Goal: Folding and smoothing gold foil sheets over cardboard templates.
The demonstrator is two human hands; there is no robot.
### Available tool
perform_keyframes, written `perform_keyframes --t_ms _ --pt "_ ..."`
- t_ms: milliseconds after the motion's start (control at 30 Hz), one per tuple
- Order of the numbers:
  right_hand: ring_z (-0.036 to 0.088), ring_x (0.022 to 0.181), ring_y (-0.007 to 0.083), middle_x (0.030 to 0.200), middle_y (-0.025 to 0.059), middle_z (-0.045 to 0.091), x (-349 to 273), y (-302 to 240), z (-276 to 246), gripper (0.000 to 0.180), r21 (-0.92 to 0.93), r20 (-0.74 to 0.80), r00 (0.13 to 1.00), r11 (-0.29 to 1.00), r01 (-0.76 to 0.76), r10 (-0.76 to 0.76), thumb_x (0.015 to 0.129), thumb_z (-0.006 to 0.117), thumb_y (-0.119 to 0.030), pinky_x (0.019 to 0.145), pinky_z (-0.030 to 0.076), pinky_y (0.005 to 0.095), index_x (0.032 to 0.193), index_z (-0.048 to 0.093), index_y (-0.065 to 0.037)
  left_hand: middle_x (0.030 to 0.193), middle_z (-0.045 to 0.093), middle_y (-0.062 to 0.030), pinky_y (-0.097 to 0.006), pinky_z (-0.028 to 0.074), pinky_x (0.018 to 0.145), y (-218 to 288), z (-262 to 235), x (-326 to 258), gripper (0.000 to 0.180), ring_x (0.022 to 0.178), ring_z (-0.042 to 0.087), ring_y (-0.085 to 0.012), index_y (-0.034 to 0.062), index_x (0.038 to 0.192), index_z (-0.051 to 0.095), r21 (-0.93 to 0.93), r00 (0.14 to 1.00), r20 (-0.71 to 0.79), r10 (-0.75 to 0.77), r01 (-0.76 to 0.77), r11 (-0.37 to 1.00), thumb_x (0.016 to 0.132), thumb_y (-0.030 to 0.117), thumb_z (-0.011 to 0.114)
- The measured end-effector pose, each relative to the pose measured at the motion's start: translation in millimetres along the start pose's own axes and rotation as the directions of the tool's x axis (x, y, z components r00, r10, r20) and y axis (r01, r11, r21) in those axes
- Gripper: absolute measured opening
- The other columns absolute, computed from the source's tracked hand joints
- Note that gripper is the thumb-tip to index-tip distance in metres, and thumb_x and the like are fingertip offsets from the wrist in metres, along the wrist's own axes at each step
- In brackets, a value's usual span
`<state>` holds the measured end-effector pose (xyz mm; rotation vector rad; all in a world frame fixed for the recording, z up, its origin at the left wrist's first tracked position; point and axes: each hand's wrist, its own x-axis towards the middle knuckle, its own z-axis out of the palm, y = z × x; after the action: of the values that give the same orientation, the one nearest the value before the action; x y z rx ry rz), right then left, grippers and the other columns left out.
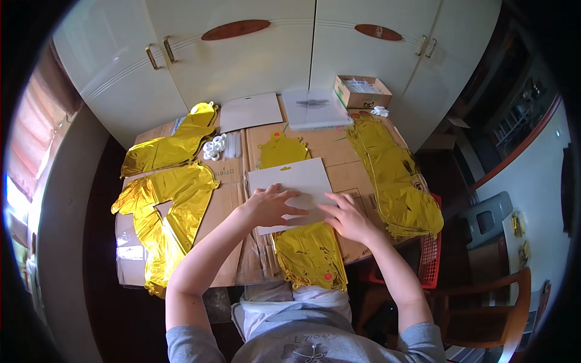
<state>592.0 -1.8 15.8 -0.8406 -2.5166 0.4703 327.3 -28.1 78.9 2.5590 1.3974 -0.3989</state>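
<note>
A white card with a small hang slot near its far edge lies across a flat gold foil balloon in front of me. The foil sticks out beyond the card at the far side and at the near side, where it reaches the table edge. My left hand rests on the card's left half with its fingers spread. At the card's right edge, my right hand has its fingers stretched out, their tips on or just above the card. Neither hand grasps anything.
More gold foil balloons lie at left and right. White ribbon rolls and clear straws sit back left. Along the back are a grey-white card, plastic bags and a cardboard box. A wooden chair stands right.
</note>
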Motion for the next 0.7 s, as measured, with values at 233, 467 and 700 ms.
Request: perform_keyframes --t_ms 233,467,700 --pt "0.037 0.135 0.0314 0.145 0.0085 0.043 -70.4 -46.5 -57.9 0.066 -0.068 0.36 0.924 0.984 0.164 -0.129 0.071 0.068 -0.011 0.114 0.028 0.0469 0.135 0.054 -0.019 0.153 0.032 0.0019 -0.059 0.041 0.103 -0.1 -3.3 1.3 0.058 0.137 0.033 -0.0428 0.0552 0.135 0.045 -0.03 1.0 0.031 -0.001 0.002 1.0 0.083 0.044 0.068" --pt "0.055 0.113 0.0162 0.119 -0.0008 0.062 -67.2 -46.3 -28.1 0.038 -0.203 0.02 0.934 0.913 0.354 -0.358 0.079 0.069 -0.018 0.101 0.038 0.0388 0.116 0.066 -0.017 0.152 0.034 0.0017 -0.057 0.041 0.104 2.5 -6.7 -0.6 0.059 0.135 0.035 -0.0425 0.0549 0.135 0.045 -0.034 1.0 0.026 0.005 -0.004 0.999 0.083 0.041 0.069" --pt "0.062 0.096 0.0172 0.097 -0.0008 0.067 -7.3 -24.5 -26.0 0.012 -0.043 -0.123 0.899 0.908 0.418 -0.42 0.084 0.066 -0.017 0.091 0.043 0.0347 0.095 0.066 -0.013 0.153 0.034 0.0043 -0.059 0.042 0.101 -4.5 -0.8 3.2 0.055 0.134 0.036 -0.0387 0.0531 0.134 0.048 -0.042 1.0 0.012 0.021 -0.021 0.999 0.083 0.042 0.068"
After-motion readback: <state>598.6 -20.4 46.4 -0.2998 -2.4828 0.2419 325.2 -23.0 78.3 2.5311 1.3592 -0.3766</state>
